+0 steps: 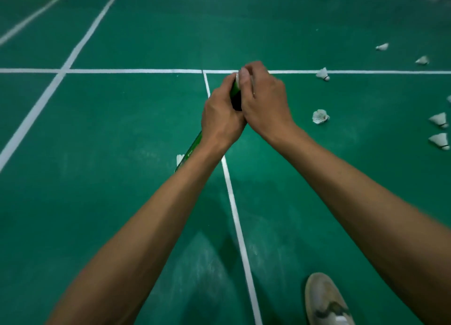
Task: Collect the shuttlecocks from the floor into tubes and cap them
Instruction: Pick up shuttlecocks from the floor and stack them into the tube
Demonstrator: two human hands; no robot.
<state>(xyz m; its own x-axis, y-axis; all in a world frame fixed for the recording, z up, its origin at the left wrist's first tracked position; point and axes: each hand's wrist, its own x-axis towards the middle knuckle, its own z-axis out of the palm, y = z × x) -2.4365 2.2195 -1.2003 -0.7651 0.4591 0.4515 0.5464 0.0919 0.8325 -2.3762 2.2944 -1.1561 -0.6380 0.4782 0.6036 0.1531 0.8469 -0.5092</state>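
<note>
Left hand: your left hand [220,120] is wrapped round the green tube [192,147], fingers curled tight about its upper part.
Right hand: your right hand [264,98] sits at the tube's top end with fingers curled, pinching a white piece [241,75] at the mouth. You cannot tell whether that piece is a cap or a shuttlecock.
Tube: it is held off the floor and tilted, with the top end away from you and the lower end slanting down to your left under your left forearm. Most of its middle is hidden by both hands.
Shuttlecocks on the floor: one lies on its side [320,116] just right of your right hand in the view. Another rests on the cross line [323,74]. Two lie farther off to the right [382,47] [422,60]. Two more sit close together at the right edge [439,120] [440,141]. One peeks out beside the tube's lower end [180,159].
Floor: a green court floor [122,129] with white lines. One line [234,202] runs between your forearms toward the cross line.
Shoe: a light-coloured shoe [327,300] stands on the floor at the lower right, just right of that line.
</note>
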